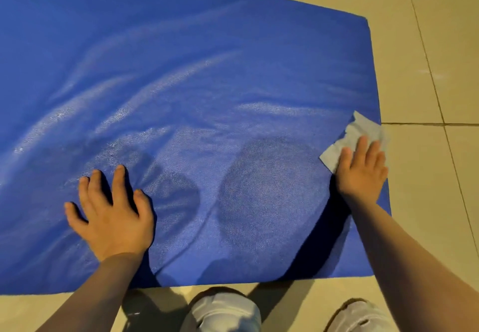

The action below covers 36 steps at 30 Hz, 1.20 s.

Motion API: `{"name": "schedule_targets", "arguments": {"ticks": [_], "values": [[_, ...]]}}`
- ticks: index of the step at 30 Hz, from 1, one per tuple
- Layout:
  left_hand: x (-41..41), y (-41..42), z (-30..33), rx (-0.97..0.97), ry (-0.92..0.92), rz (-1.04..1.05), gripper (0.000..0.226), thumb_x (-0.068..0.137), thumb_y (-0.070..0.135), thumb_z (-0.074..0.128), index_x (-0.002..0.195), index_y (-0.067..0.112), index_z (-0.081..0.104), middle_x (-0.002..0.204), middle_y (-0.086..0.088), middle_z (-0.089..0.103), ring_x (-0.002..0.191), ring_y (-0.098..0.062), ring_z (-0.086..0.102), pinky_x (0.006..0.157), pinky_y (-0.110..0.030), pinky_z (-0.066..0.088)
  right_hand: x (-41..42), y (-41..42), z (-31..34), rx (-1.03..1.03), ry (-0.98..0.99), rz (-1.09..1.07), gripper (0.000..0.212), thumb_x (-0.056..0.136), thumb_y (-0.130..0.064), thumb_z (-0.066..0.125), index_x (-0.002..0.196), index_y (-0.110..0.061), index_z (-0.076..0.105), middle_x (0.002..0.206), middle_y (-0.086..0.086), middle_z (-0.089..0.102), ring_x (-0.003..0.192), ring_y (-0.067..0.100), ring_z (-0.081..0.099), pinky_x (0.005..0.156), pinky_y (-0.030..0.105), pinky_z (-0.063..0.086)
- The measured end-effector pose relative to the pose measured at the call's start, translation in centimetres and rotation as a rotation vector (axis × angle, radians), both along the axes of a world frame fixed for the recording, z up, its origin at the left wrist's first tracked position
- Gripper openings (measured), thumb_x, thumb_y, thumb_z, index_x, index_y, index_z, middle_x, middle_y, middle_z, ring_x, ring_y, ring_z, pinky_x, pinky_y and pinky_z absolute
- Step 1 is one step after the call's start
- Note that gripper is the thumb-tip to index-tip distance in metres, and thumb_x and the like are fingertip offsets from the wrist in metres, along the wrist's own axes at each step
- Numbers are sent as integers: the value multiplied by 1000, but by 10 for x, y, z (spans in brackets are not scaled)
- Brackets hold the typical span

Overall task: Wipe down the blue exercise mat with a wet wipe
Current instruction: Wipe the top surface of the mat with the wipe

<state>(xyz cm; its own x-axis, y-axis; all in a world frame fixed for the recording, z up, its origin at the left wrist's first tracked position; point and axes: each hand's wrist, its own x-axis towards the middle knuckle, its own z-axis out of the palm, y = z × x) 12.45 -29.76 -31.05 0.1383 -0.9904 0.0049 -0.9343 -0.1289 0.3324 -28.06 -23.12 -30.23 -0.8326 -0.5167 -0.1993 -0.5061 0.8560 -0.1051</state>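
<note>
The blue exercise mat (197, 77) lies flat on the floor and fills most of the view, with shiny wet streaks across it. My left hand (111, 215) rests palm down on the mat near its front edge, fingers spread, holding nothing. My right hand (361, 173) presses flat on a pale wet wipe (355, 137) at the mat's right edge. The wipe sticks out beyond my fingertips and slightly overhangs the mat's side.
Beige floor tiles (425, 46) with dark grout lines surround the mat at the right and back. My knees in light trousers (225, 311) are on the floor just before the mat's front edge.
</note>
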Motion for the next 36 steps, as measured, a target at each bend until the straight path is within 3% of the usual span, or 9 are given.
{"name": "schedule_targets", "arguments": {"ticks": [4,8,12,17,22,25,28,30,36], "values": [[0,0,0,4,-12,-13,54,93,37,37,142,17,48,152,-16,33,148,-31,18,115,-60,7,80,-9,-6,-34,-5,-38,59,103,-41,14,156,-16,13,164,14,5,149,38,7,117,51,4],[-3,-2,2,20,9,-23,55,93,39,35,142,17,49,153,-17,34,148,-31,19,116,-60,6,188,5,-3,-108,-65,395,62,102,-42,14,150,-11,37,156,18,31,142,43,28,113,53,13],[4,0,9,43,55,-81,60,92,45,36,141,14,51,152,-18,36,147,-34,22,115,-61,8,227,41,-1,-60,-121,804,57,104,-45,18,152,-18,34,159,11,26,146,34,19,114,52,17],[52,27,23,12,49,-645,59,90,52,49,132,13,61,143,-13,47,134,-38,43,105,-64,37,186,63,-3,-42,-71,938,56,103,-48,20,153,-26,27,161,2,23,147,25,20,116,44,13],[96,53,12,40,-37,-892,72,78,72,56,135,27,59,147,-8,48,137,-32,40,114,-46,26,198,61,17,33,-145,798,62,102,-52,5,152,-26,28,160,3,25,146,28,21,115,45,10],[95,53,11,-63,-143,-943,68,77,56,62,137,27,49,140,-11,51,130,-31,43,112,-43,23,212,60,25,51,-241,696,89,80,-72,-24,155,-33,2,161,-6,-9,151,24,-5,118,46,-8],[91,63,21,-215,-165,-1011,36,96,28,42,128,20,57,129,-14,63,122,-33,55,104,-48,39,226,63,38,38,-324,730,96,70,-85,-20,152,-39,-3,157,-12,-19,148,19,-19,115,49,-14],[91,71,29,-255,-156,-1009,45,86,9,40,126,16,58,124,-15,67,114,-32,64,102,-46,45,230,67,47,109,-389,844,105,61,-91,-20,153,-43,-1,153,-19,-23,148,16,-21,115,52,-15],[90,55,84,-350,21,-979,40,86,6,46,122,16,60,116,-8,72,104,-23,70,98,-36,44,226,58,105,124,-416,995,115,52,-99,-12,152,-47,14,163,-15,2,151,13,-1,118,52,-4]]}}
